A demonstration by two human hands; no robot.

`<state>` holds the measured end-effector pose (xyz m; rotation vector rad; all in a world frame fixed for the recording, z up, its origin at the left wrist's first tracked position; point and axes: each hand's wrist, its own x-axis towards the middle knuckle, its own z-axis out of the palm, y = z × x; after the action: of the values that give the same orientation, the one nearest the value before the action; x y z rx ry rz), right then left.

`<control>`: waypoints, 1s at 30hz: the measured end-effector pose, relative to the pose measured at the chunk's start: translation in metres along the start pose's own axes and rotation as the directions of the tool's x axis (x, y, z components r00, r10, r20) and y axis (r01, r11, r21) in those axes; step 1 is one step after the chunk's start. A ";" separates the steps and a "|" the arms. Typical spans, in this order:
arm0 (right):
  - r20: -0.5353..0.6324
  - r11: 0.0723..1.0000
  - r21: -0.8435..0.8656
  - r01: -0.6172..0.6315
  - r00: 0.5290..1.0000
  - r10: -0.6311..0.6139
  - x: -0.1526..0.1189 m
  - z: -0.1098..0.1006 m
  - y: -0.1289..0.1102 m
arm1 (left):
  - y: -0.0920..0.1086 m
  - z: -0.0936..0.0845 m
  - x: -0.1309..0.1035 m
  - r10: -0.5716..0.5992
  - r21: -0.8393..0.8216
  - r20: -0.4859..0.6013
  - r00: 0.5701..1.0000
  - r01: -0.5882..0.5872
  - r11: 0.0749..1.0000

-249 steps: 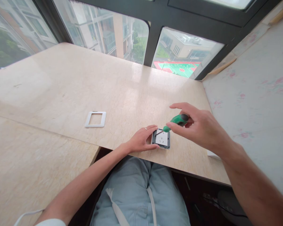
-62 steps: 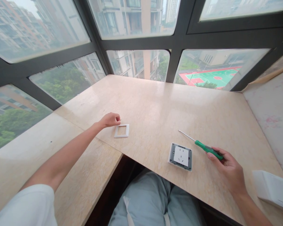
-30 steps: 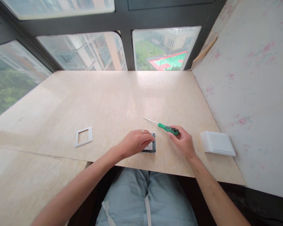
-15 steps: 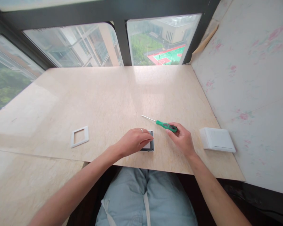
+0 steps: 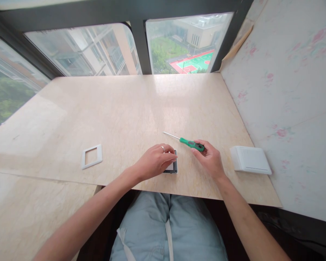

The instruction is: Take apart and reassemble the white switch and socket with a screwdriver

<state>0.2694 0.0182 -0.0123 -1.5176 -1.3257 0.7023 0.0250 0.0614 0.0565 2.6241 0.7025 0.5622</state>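
Observation:
My right hand [image 5: 210, 158] is closed around the handle of a green screwdriver [image 5: 191, 144], whose metal shaft points left and away from me. Over a small wall switch module [image 5: 175, 167] with a dark grey frame and white centre, my left hand [image 5: 158, 159] has its fingertips pinched together. Whatever those fingertips hold, if anything, is too small or hidden to make out. The left hand covers most of the module, which lies on the tabletop near the front edge. Away to the left lies a white square frame [image 5: 99, 154] with an open middle.
A white switch box [image 5: 251, 160] stands at the right, close to the flowered wall [image 5: 282, 108]. The pale tabletop [image 5: 111, 108] runs back to dark-framed windows [image 5: 143, 47]. Its front edge is just before my lap.
My left hand has shifted very slightly over the module, fingers still pinched. The right hand keeps the screwdriver in nearly the same place.

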 end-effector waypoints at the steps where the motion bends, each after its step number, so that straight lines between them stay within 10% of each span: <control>1: 0.001 1.000 -0.001 -0.002 1.000 0.002 0.000 0.000 0.000 | 0.000 -0.001 -0.001 -0.005 0.003 -0.005 1.000 0.005 1.000; 30: -0.007 1.000 -0.015 0.014 1.000 -0.014 -0.001 0.000 0.005 | 0.007 0.005 -0.002 -0.004 0.189 0.027 1.000 -0.001 0.982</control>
<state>0.2709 0.0178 -0.0166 -1.5202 -1.3373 0.6788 0.0281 0.0536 0.0547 2.7998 0.7844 0.4788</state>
